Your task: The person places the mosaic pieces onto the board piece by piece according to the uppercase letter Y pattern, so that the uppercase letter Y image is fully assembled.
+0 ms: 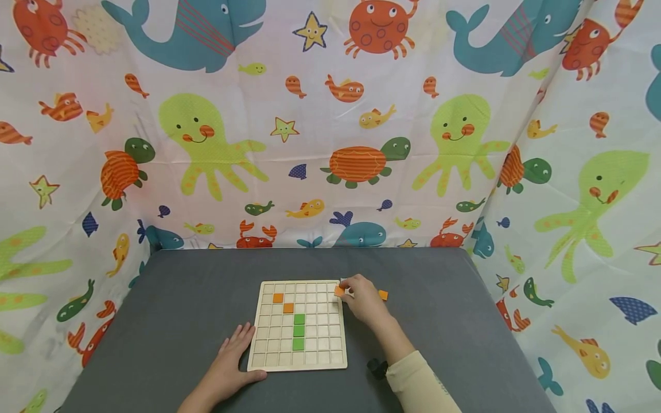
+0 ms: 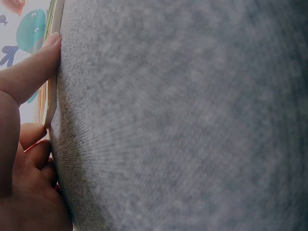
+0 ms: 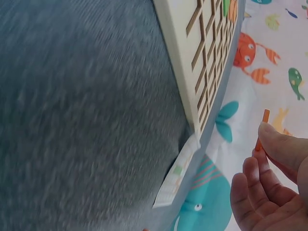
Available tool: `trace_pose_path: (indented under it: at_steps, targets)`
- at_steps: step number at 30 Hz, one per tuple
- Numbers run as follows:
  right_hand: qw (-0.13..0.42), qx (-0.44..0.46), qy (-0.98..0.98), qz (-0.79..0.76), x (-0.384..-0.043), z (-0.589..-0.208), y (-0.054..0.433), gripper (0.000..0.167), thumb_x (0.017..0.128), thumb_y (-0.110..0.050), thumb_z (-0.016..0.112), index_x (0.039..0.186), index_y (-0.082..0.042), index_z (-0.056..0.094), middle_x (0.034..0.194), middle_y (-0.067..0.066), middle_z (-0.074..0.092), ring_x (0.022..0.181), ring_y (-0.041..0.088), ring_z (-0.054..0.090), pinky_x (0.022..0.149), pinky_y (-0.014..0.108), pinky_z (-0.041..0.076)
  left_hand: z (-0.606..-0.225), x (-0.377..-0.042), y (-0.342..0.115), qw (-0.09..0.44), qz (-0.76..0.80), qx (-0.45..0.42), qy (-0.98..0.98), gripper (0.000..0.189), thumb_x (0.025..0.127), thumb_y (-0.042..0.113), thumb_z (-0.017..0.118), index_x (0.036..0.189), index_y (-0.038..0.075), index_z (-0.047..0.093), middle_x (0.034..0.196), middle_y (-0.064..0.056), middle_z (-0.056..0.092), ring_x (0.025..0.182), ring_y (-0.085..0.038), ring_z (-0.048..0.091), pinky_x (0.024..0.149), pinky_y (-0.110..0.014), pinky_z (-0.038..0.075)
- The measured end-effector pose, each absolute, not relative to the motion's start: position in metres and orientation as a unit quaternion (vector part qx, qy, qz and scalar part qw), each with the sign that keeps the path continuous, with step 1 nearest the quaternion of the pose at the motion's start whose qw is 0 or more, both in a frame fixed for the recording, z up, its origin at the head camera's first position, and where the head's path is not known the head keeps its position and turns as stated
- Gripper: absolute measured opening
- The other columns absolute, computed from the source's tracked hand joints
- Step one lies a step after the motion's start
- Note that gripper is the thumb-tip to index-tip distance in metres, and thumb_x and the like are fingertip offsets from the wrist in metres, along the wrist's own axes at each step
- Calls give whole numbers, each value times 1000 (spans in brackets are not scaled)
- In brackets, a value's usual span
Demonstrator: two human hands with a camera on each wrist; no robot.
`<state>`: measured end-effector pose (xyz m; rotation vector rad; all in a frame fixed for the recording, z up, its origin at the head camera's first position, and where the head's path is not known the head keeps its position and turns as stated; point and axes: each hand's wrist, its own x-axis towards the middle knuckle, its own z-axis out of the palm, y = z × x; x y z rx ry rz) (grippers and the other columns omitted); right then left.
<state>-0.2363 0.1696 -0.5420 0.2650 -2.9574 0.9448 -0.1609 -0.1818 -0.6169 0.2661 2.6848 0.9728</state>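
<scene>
A pale wooden grid board [image 1: 297, 368] lies flat on the table. In its cells sit two orange square tiles [image 1: 288, 308] and three green square tiles [image 1: 298, 330], the green ones in one column. My right hand [image 1: 365, 301] pinches another orange square tile [image 3: 266, 115] between thumb and fingers, above the board's far right corner. My left hand [image 1: 230, 358] rests at the near left corner, fingers along the left side and thumb at the near edge. One more orange tile [image 1: 383, 295] lies just right of my right hand, partly hidden by it.
A printed paper card [image 3: 168, 190] with a small grid lies beside the board's far right corner, mostly hidden by my right hand in the head view. Grey cloth [image 1: 439, 344] covers the table. A curtain [image 1: 310, 201] with sea animals hangs behind and at both sides.
</scene>
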Motion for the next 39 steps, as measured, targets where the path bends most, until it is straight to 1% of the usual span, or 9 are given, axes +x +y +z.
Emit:
trace_pose_path:
  at_steps: [8, 14, 18, 23, 26, 34, 39]
  targets:
    - [14, 124, -948, 291, -238, -548, 153, 23, 91, -13, 75, 114, -10, 75, 108, 7, 66, 92, 20, 63, 75, 34, 56, -615, -161, -182, 137, 346, 96, 923, 118, 67, 59, 86, 160, 10, 30, 167, -14, 23, 156, -37, 11, 121, -63, 9]
    - [2, 140, -946, 293, -242, -554, 139, 19, 92, -10, 73, 111, -9, 75, 107, 6, 66, 95, 23, 66, 78, 34, 58, -612, -161, -185, 134, 351, 99, 921, 117, 68, 57, 86, 160, 9, 30, 167, -15, 22, 156, -38, 11, 121, -63, 9]
    - [2, 145, -949, 279, -245, -558, 130, 18, 91, -9, 74, 108, -9, 76, 109, 6, 67, 96, 23, 67, 80, 35, 58, -611, -162, -185, 132, 350, 103, 922, 117, 68, 56, 87, 160, 9, 30, 167, -15, 22, 156, -38, 11, 121, -63, 8]
    - [-14, 145, -958, 246, -248, -562, 120, 19, 90, -13, 77, 109, -12, 76, 110, 4, 68, 98, 21, 67, 82, 36, 58, -612, -162, -184, 132, 346, 103, 923, 117, 68, 56, 87, 160, 10, 30, 167, -15, 22, 156, -37, 11, 121, -62, 8]
    - [-25, 147, -962, 227, -248, -562, 115, 21, 90, -16, 78, 110, -13, 77, 108, 2, 68, 99, 20, 67, 83, 36, 58, -612, -162, -184, 134, 345, 103, 924, 117, 68, 56, 87, 160, 10, 30, 167, -14, 22, 156, -37, 11, 122, -62, 8]
    - [-42, 149, -967, 201, -249, -567, 108, 21, 87, -18, 80, 108, -16, 78, 101, -2, 67, 91, 16, 64, 76, 31, 57, -613, -162, -183, 135, 345, 99, 924, 118, 67, 57, 87, 159, 9, 31, 167, -16, 23, 156, -38, 12, 121, -62, 9]
    - [-53, 151, -967, 199, -251, -572, 105, 22, 86, -18, 82, 108, -17, 78, 98, -4, 66, 89, 14, 64, 75, 30, 57, -615, -162, -183, 138, 343, 96, 924, 119, 67, 58, 87, 159, 9, 31, 167, -15, 23, 156, -38, 11, 121, -63, 9]
